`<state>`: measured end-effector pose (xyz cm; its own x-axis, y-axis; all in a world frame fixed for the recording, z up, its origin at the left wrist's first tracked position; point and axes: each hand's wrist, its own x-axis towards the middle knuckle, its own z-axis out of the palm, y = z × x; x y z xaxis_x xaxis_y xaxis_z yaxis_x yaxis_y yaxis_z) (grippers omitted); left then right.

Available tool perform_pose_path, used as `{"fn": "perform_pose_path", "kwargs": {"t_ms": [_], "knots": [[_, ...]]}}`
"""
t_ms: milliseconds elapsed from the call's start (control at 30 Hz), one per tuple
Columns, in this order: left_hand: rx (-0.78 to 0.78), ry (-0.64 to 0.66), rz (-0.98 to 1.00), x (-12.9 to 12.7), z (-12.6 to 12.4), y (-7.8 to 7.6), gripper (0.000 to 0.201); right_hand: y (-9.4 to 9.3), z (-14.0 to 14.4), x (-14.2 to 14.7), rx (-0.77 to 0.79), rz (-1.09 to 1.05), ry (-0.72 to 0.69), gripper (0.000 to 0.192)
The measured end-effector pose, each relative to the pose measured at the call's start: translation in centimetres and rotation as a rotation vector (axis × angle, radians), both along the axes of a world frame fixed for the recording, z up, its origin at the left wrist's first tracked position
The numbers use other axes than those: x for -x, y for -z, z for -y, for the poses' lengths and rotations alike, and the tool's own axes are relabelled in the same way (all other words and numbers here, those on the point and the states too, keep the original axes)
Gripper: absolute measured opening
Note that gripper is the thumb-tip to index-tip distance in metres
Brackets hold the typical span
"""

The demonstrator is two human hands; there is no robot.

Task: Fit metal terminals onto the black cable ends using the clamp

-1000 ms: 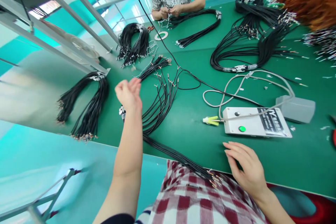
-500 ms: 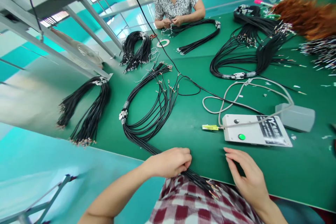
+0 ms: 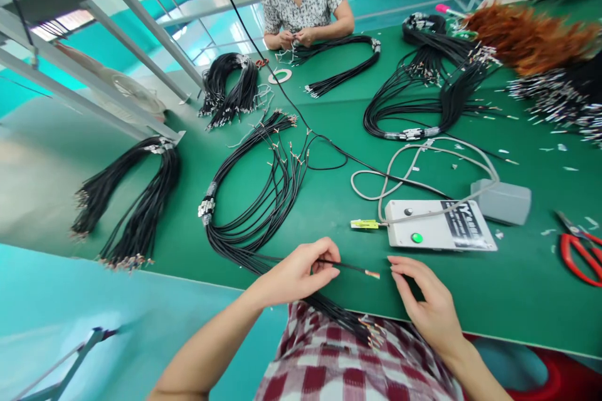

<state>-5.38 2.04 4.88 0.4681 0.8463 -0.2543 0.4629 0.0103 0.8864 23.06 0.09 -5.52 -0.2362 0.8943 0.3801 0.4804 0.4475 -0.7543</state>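
L hand low over near edge of green table mat, forearm angled in from lower left, thumb + forefinger pinched on single thin black wire. Wire runs right, bare copper-tipped end just short of R hand. R hand flat, palm down, fingers loose and extended, tips near wire end, holding nothing. Wire belongs w/ looped black wire bundle lying just behind L hand. White control box w/ green button right behind R hand. Red-handled scissors far right.
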Motion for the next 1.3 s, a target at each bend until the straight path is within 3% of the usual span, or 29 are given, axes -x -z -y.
{"fn": "perform_pose_path", "kwargs": {"t_ms": [133,300,467,733,967,1300], "knots": [[-0.031,-0.044,0.089,-2.8,-0.7,-0.2,0.011,-0.9,0.2,0.3,0.094,-0.052,0.006,0.016],[-0.107,0.011,0.071,-4.6,-1.4,-0.1,0.011,-3.6,0.4,1.8,0.453,-0.324,0.052,0.011],[0.054,-0.109,0.18,-5.0,-1.1,1.2,0.015,-5.3,-0.8,3.9,0.575,-0.525,0.053,0.018],[0.112,-0.202,0.289,-5.3,-0.1,2.3,0.017,-5.6,-2.0,6.2,0.797,-0.844,0.005,0.025],[0.047,-0.267,0.28,-5.5,0.2,2.4,0.015,-5.5,-1.6,7.4,0.875,-0.98,0.041,0.022],[0.076,-0.288,0.302,-5.4,0.5,2.6,0.016,-4.7,-1.6,6.9,1.006,-1.032,-0.027,0.026]]}}
